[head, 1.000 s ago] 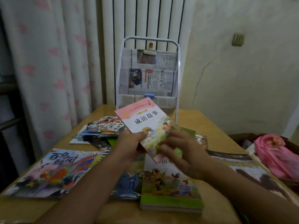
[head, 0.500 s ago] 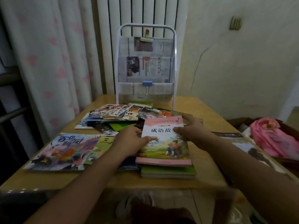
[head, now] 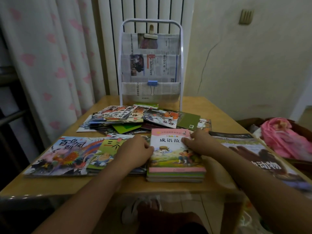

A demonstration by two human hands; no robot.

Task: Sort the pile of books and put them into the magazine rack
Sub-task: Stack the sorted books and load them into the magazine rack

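a pink-edged paperback book with a picture of children on its cover (head: pixel 175 152) lies flat on top of a small neat stack of green-edged books (head: pixel 175 176) near the front of the light wooden table (head: pixel 168 186). the left hand (head: pixel 135 152) rests at the book's 9 o'clock side, its fingers curled against the left edge. the right hand (head: pixel 200 142) lies at the 2 o'clock corner, fingers bent and pressing on the cover. at 12 o'clock from the book a messy pile of thin colourful picture books (head: pixel 133 119) is spread out. behind the pile stands a white metal magazine rack (head: pixel 150 65) with newspaper pockets. a big picture book with a bright bird (head: pixel 65 154) lies flat at 9 o'clock. a pink cloth bundle (head: pixel 285 139) sits at 3 o'clock, off the table.
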